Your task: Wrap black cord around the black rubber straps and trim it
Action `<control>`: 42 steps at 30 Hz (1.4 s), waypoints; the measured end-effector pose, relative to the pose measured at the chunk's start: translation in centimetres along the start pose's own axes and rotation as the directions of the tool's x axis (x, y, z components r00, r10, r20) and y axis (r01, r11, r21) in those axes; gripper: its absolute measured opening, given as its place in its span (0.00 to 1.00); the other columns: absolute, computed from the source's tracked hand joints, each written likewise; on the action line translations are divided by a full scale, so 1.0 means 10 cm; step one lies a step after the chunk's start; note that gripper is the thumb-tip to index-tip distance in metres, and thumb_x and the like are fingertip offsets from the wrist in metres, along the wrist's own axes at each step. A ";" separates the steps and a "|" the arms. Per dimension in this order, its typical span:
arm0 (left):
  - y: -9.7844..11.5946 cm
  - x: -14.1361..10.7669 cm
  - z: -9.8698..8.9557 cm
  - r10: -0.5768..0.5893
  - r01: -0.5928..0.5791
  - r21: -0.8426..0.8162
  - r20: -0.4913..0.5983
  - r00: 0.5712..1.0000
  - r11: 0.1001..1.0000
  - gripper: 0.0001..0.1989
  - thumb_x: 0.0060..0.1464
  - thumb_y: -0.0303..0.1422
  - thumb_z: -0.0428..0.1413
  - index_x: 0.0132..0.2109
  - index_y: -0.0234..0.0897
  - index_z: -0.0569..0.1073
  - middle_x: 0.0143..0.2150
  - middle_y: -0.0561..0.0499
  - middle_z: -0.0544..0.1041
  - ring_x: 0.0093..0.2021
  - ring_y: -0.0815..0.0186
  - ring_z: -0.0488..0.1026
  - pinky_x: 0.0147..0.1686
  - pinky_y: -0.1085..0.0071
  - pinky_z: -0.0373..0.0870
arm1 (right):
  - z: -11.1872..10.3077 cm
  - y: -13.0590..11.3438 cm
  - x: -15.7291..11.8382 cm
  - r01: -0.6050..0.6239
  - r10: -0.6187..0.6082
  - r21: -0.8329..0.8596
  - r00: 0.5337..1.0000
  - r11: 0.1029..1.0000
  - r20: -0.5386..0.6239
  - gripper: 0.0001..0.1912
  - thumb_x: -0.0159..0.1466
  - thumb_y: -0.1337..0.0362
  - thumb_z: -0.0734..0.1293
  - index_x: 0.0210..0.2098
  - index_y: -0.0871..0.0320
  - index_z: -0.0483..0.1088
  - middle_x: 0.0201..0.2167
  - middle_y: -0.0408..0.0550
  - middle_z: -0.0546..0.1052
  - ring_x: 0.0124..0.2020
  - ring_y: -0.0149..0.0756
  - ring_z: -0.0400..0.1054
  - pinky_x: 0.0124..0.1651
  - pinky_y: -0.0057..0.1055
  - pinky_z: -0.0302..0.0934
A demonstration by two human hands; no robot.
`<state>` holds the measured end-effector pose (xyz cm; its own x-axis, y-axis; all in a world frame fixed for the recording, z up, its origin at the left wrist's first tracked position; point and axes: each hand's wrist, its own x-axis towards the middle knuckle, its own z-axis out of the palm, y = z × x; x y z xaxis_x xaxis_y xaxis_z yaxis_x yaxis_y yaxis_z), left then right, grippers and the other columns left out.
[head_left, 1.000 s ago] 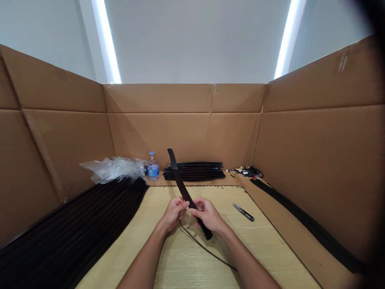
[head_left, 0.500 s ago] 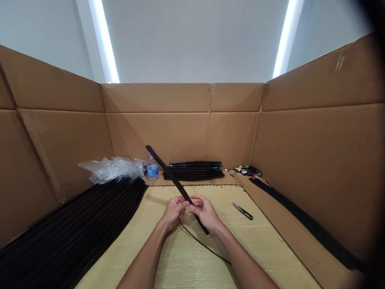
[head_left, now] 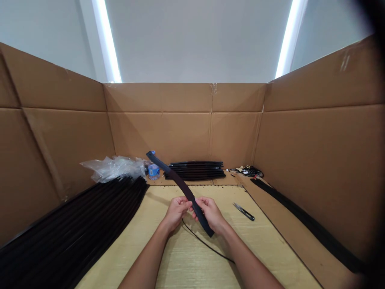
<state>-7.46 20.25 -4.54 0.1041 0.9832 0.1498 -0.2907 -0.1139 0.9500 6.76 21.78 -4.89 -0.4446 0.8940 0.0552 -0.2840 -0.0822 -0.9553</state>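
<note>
A long, flat, slightly curved black strip (head_left: 179, 181) slants up and to the left above the table, its far end rising in front of a bottle. My right hand (head_left: 209, 212) is closed on its lower part, thumb on the near face. At the strip's left edge, my left hand (head_left: 177, 212) is pinched closed, fingertips touching or very near the strip. From beneath those left fingers a thin black cord (head_left: 204, 243) runs down to the right, under my right forearm. The cord's upper end is hidden in the left hand.
Thread snips (head_left: 244, 211) lie right of my hands on the yellowish board (head_left: 180, 261). Many black strips (head_left: 75, 228) cover the left side, beside clear plastic bags (head_left: 117, 168). A water bottle (head_left: 154, 171), a strip stack (head_left: 197, 170) and cord bits (head_left: 249, 171) stand along the cardboard wall (head_left: 180, 132).
The black strip has turned so its broad face shows more and its curve is visible. My right hand has shifted slightly along it. The left hand stays pinched at its edge.
</note>
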 end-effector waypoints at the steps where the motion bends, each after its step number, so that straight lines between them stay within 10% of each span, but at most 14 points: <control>1: -0.01 0.01 0.00 0.003 -0.003 0.005 -0.014 1.000 1.000 0.19 0.37 0.39 0.68 0.30 0.28 0.74 0.19 0.52 0.69 0.16 0.74 0.61 0.17 0.76 0.50 | 0.00 0.00 0.00 -0.012 0.012 0.010 1.000 1.000 -0.010 0.32 0.48 0.40 0.69 0.33 0.64 0.64 0.25 0.45 0.74 0.19 0.23 0.65 0.21 0.20 0.58; 21: -0.12 0.08 -0.04 0.057 -0.051 0.032 -0.205 0.977 0.998 0.26 0.38 0.47 0.66 0.24 0.35 0.60 0.15 0.63 0.53 0.15 0.79 0.44 0.17 0.77 0.37 | 0.03 -0.02 0.01 -0.012 0.018 0.158 0.999 0.987 -0.040 0.28 0.43 0.48 0.75 0.29 0.63 0.63 0.27 0.46 0.74 0.24 0.24 0.67 0.27 0.21 0.59; 27: -0.10 0.07 -0.13 0.001 -0.001 -0.005 -0.105 0.994 1.000 0.25 0.34 0.43 0.69 0.26 0.35 0.61 0.15 0.64 0.52 0.16 0.80 0.43 0.16 0.77 0.37 | -0.01 0.02 0.00 0.003 -0.003 0.061 1.000 0.998 -0.005 0.33 0.39 0.57 0.78 0.41 0.64 0.69 0.32 0.46 0.75 0.29 0.22 0.67 0.34 0.21 0.62; 33: -0.06 0.04 -0.16 -0.015 0.015 0.001 0.007 1.000 1.000 0.22 0.35 0.38 0.70 0.25 0.33 0.63 0.15 0.61 0.57 0.15 0.80 0.46 0.17 0.77 0.38 | -0.03 -0.05 -0.09 0.027 -0.020 -0.048 0.990 0.998 0.140 0.28 0.39 0.59 0.78 0.34 0.61 0.63 0.33 0.42 0.73 0.28 0.23 0.66 0.27 0.23 0.65; 38: -0.07 0.03 -0.15 0.016 -0.015 -0.015 0.096 0.995 1.000 0.21 0.38 0.40 0.68 0.25 0.32 0.65 0.20 0.53 0.68 0.17 0.76 0.58 0.18 0.77 0.47 | -0.05 -0.04 -0.05 0.064 -0.053 -0.059 0.984 0.996 0.170 0.29 0.45 0.52 0.76 0.32 0.59 0.55 0.30 0.44 0.75 0.24 0.27 0.69 0.22 0.20 0.59; 42: -0.09 0.04 -0.15 0.023 -0.022 -0.019 0.061 0.998 1.000 0.22 0.39 0.40 0.67 0.26 0.33 0.63 0.18 0.56 0.65 0.15 0.79 0.49 0.17 0.77 0.39 | -0.04 -0.02 -0.01 0.037 -0.035 -0.022 0.993 0.999 0.115 0.28 0.53 0.42 0.67 0.30 0.61 0.58 0.26 0.45 0.74 0.19 0.22 0.64 0.20 0.19 0.55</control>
<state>-8.60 20.98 -5.76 0.1555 0.9697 0.1882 -0.3112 -0.1328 0.9410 7.20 21.93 -4.82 -0.5292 0.8398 0.1213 -0.2820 -0.0393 -0.9586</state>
